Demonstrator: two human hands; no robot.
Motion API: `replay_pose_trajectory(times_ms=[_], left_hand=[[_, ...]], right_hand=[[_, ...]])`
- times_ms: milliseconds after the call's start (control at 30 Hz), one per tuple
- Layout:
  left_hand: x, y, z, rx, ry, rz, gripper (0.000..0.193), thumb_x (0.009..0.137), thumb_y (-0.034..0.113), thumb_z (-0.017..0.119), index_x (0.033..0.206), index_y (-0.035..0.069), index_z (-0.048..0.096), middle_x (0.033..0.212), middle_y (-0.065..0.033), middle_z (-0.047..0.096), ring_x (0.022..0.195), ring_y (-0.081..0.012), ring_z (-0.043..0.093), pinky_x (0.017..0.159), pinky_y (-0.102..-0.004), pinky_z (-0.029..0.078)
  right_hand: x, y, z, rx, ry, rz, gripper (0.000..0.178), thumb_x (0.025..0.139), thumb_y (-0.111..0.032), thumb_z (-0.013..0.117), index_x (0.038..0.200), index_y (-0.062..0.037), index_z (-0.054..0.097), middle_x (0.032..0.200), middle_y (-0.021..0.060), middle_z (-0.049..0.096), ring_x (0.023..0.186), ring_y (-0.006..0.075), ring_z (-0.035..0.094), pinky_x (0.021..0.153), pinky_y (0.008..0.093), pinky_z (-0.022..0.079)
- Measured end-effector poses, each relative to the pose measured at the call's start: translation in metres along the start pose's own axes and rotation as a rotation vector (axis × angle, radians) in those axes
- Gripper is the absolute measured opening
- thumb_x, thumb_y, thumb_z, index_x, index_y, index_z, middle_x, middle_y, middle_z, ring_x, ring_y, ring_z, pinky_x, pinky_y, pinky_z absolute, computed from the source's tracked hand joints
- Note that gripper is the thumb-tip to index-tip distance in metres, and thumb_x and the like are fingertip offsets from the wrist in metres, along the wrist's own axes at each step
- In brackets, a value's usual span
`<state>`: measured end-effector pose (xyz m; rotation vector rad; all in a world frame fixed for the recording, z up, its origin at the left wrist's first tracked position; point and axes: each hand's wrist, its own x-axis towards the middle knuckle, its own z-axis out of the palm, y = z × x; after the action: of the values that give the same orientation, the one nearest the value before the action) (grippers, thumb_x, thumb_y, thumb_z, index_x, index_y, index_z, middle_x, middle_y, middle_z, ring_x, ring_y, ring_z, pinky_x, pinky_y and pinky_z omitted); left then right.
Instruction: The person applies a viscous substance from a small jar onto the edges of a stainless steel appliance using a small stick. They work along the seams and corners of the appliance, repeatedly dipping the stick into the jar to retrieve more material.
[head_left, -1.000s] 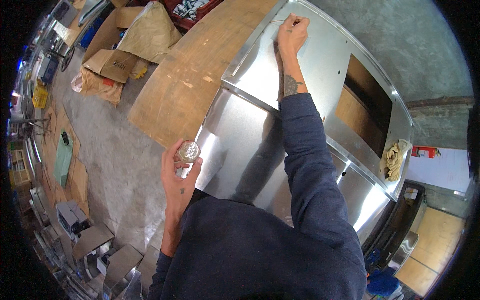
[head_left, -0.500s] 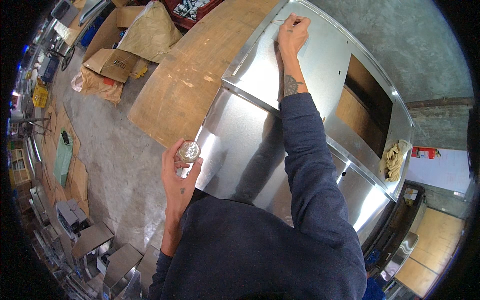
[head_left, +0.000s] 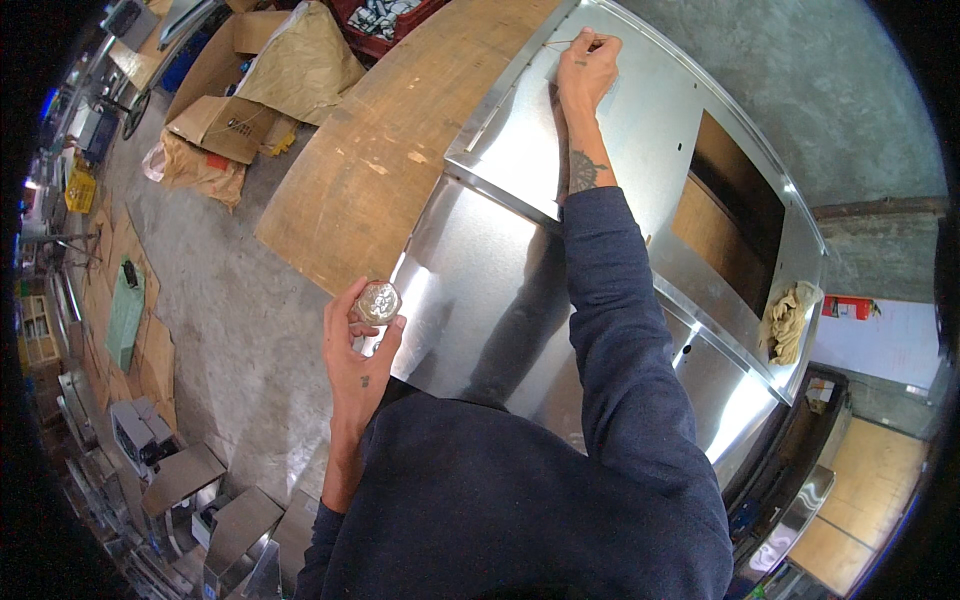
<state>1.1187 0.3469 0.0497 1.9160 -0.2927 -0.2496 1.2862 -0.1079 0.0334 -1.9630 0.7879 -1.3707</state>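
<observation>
left hand [head_left: 352, 350]: fingers [head_left: 397, 326] curled part-way, thumb and fingertips closed round the side of the jar
jar [head_left: 377, 302]: held above the panel's near left edge, squat and round, its top glossy and silvery; probably light and stiff, its smooth side perhaps slippery and, if glass, breakable
jar hold: best taken by the side wall between thumb and fingertips, top kept level
right hand [head_left: 588, 72]: fingers bent and pinched together on the stick, over the panel's far end
stick [head_left: 556, 43]: thin, straight and brown, jutting left from the fingertips; likely very light and easily snapped or bent, so a loose pinch near one end suits it; its other end is hidden
panel [head_left: 490, 270]: bright sheet metal, smooth, streaked with reflections, with folded lips and a raised seam; likely stiff along the folds, springy across the flats
cutout [head_left: 730, 235]: long, four-sided, wood showing through
rag [head_left: 792, 322]: cream cloth, soft and crumpled, at the panel's right end
counter [head_left: 370, 170]: brown wood, flat, scuffed with pale chips
</observation>
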Motion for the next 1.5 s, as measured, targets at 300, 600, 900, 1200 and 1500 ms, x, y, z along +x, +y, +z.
replay_pose_trajectory(times_ms=[300, 600, 900, 1200, 1500], left_hand=[[-0.001, 0.0, -0.001, 0.003, 0.015, 0.011, 0.063, 0.092, 0.008, 0.086, 0.15, 0.005, 0.061, 0.135, -0.0116, 0.066, 0.112, -0.0195, 0.066, 0.085, -0.0322, 0.057], [-0.002, -0.001, -0.003, 0.001, 0.04, 0.043, 0.063, 0.091, 0.006, 0.086, 0.149, 0.004, 0.061, 0.133, -0.0112, 0.066, 0.111, -0.0189, 0.065, 0.084, -0.0311, 0.058], [0.003, 0.012, -0.004, 0.046, 0.033, 0.077, 0.063, 0.09, 0.008, 0.088, 0.147, 0.005, 0.063, 0.132, -0.0116, 0.067, 0.106, -0.0186, 0.065, 0.084, -0.0312, 0.058], [0.016, 0.025, -0.003, 0.058, 0.003, 0.156, 0.063, 0.09, 0.003, 0.086, 0.149, 0.005, 0.063, 0.139, -0.0136, 0.066, 0.118, -0.0212, 0.069, 0.086, -0.0303, 0.059], [0.014, 0.024, 0.001, 0.039, 0.019, 0.215, 0.067, 0.087, 0.004, 0.087, 0.149, 0.008, 0.062, 0.138, -0.0111, 0.066, 0.111, -0.0211, 0.069, 0.085, -0.0322, 0.057]], right_hand=[[-0.002, -0.004, -0.001, -0.001, -0.005, 0.025, 0.027, 0.112, -0.023, 0.059, 0.108, 0.0037, 0.056, 0.091, 0.025, 0.071, 0.084, 0.043, 0.071, 0.08, 0.0525, 0.054], [0.006, -0.032, -0.032, 0.086, 0.079, 0.102, 0.028, 0.113, -0.025, 0.057, 0.11, 0.0032, 0.056, 0.092, 0.0226, 0.072, 0.088, 0.0346, 0.074, 0.082, 0.0469, 0.057], [-0.091, -0.126, -0.113, 0.379, -0.097, 0.177, 0.027, 0.114, -0.025, 0.063, 0.107, -0.0001, 0.058, 0.095, 0.009, 0.07, 0.08, 0.0108, 0.059, 0.076, 0.029, 0.05], [-0.223, -0.185, -0.184, 0.516, -0.648, -0.046, 0.009, 0.107, -0.002, 0.069, 0.112, 0.0018, 0.064, 0.107, 0.0159, 0.076, 0.084, 0.0144, 0.07, 0.074, 0.027, 0.056], [-0.237, -0.186, -0.168, 0.418, -0.721, -0.303, 0.011, 0.102, 0.0, 0.074, 0.111, 0.0017, 0.068, 0.104, 0.016, 0.075, 0.078, 0.0188, 0.07, 0.064, 0.0304, 0.056]])
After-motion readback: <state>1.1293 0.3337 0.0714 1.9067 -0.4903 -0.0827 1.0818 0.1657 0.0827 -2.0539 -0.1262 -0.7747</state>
